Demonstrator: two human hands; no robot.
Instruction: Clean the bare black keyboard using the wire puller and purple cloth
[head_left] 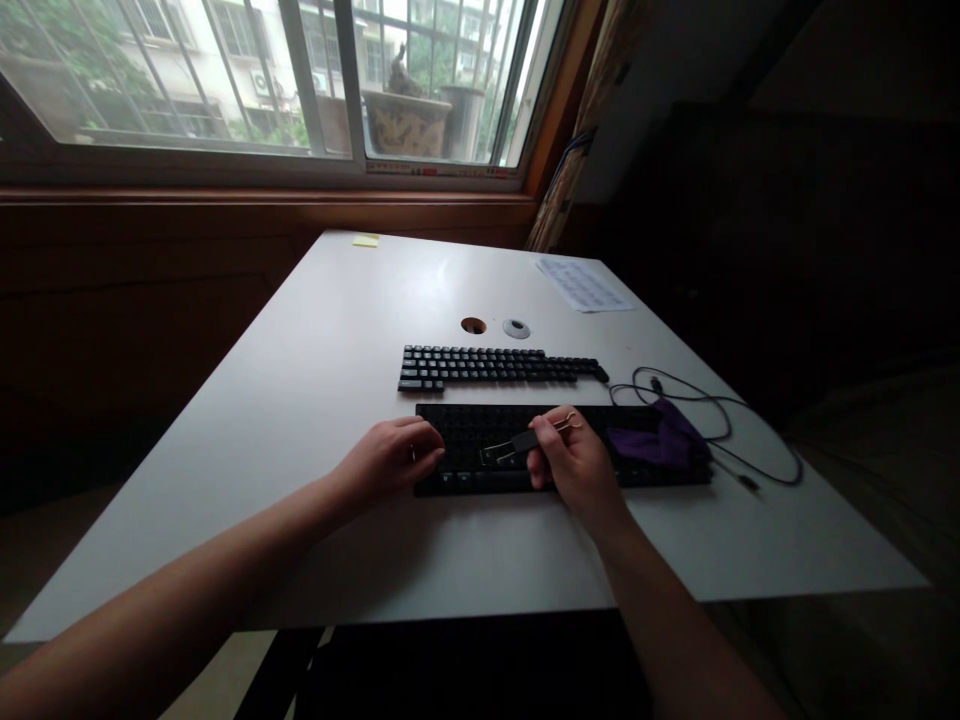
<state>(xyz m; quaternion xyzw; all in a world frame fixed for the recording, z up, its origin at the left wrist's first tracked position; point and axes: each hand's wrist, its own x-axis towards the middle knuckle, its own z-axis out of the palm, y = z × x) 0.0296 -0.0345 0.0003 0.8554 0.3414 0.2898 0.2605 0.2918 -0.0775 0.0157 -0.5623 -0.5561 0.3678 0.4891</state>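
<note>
A black keyboard (465,482) lies across the table in front of me, most of its keycaps off and a few left along the near row. My left hand (401,455) is closed at its left end, fingers curled over the edge. Between the thumb and fingers of my right hand (574,460) is a keycap puller (527,440) with a dark handle and wire loops at both ends. Its left wires reach down over the middle of the keyboard; whether they touch a key I cannot tell. Behind the keyboard, loose black keycaps (480,366) are laid out in rows.
A purple cloth (660,436) covers part of the keyboard's right end. A dark cable (750,405) loops on the right. Farther back are a cable hole (473,326), its round cover (517,328), printed sheets (585,287) and a yellow sticky note (366,241). The white table (300,400) stands by a window.
</note>
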